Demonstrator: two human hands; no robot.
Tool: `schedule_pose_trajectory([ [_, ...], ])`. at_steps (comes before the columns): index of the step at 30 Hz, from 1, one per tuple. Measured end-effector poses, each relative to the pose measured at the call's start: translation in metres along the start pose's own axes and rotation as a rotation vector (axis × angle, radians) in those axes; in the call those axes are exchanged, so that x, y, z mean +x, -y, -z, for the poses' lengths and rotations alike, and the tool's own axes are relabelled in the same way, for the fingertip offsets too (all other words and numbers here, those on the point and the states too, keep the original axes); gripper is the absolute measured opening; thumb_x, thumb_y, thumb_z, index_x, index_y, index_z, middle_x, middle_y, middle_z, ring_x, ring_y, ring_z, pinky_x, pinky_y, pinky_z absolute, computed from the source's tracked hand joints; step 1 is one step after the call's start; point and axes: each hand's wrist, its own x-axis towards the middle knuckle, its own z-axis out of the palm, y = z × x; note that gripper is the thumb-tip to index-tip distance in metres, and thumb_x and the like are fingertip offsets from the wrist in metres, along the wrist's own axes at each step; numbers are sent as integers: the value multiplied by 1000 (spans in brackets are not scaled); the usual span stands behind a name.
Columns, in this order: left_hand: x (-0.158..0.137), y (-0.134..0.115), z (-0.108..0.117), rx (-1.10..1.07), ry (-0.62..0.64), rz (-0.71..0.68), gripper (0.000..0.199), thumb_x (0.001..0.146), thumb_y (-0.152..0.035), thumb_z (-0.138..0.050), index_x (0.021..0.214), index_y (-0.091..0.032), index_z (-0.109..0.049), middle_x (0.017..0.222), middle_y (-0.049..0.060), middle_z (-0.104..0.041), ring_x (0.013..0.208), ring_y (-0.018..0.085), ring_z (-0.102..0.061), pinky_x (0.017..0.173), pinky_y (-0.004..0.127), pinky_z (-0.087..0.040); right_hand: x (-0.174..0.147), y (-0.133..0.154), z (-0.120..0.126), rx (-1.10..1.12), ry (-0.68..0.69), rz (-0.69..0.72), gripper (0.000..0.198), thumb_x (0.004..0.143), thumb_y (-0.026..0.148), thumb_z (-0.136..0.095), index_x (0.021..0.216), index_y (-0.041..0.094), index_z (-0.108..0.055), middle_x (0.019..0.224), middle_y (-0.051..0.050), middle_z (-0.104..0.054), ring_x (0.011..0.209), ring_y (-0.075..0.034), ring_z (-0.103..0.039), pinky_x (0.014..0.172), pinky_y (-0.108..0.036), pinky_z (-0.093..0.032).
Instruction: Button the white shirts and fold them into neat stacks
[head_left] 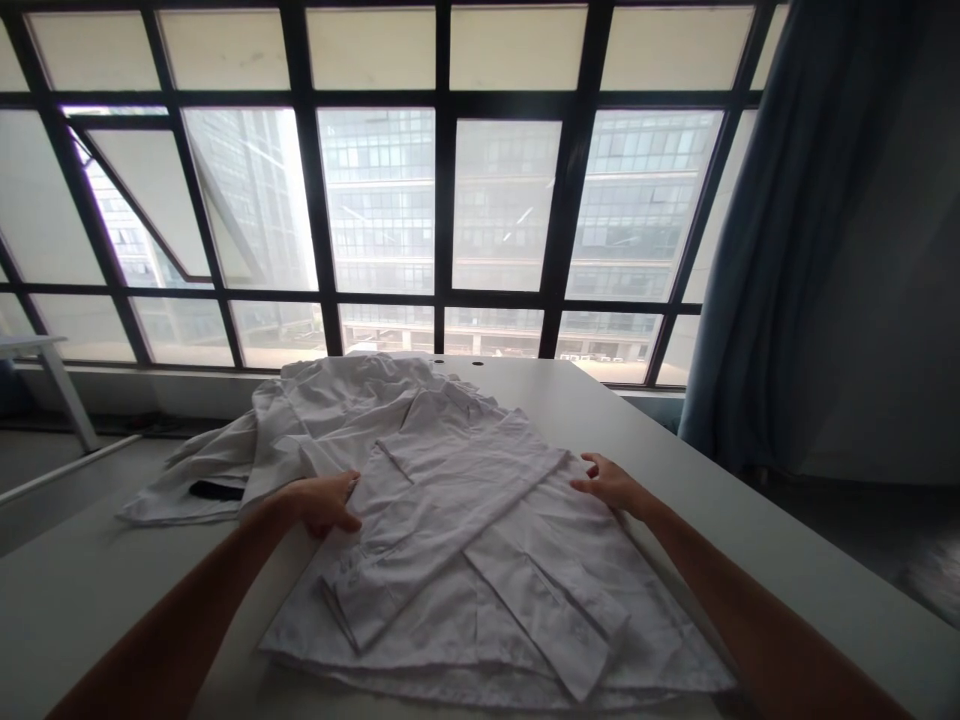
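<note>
A white long-sleeved shirt (pixel 495 480) lies spread on the table, hem toward me. Its sleeves are folded across the body, and the two cuffs (pixel 581 655) rest near the hem. At the shirt's left edge is my left hand (pixel 324 503), thumb and forefinger apart, the other fingers partly hidden. My right hand (pixel 611 484) is at the opposite edge, its thumb and forefinger also spread. Neither hand visibly pinches the fabric. Behind and left of the shirt sits a crumpled heap of white cloth (pixel 330 400) with a black strip (pixel 216 490) on it.
The white table (pixel 660 455) reaches toward a wall of dark-framed windows (pixel 442 200). A blue-grey curtain (pixel 780 250) hangs at the right. Another white table (pixel 64 385) stands at the far left.
</note>
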Motion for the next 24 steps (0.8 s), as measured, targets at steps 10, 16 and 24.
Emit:
schedule_pose_trajectory([
  [10, -47, -54, 38, 220, 379, 15, 86, 79, -9, -59, 154, -13, -19, 80, 2, -69, 65, 15, -64, 56, 20, -48, -8, 2, 8, 155, 200, -163, 100, 73, 23, -72, 154, 10, -16, 134, -26, -52, 104, -34, -62, 68, -34, -57],
  [16, -65, -129, 21, 446, 247, -353, 65, 75, -8, -57, 139, -13, -46, 94, 9, -68, 81, 21, -64, 69, 28, -51, -13, 5, 8, 145, 203, -125, 95, 72, 24, -73, 152, 10, -25, 133, -25, -53, 101, -32, -63, 66, -33, -56],
  [24, -60, -174, -58, 605, 346, -606, 56, 71, -17, -63, 127, -18, -55, 113, 15, -68, 101, 30, -65, 81, 37, -53, -26, 15, 12, 130, 218, -91, 89, 72, 17, -70, 151, 10, -29, 129, -24, -55, 92, -27, -64, 63, -28, -54],
])
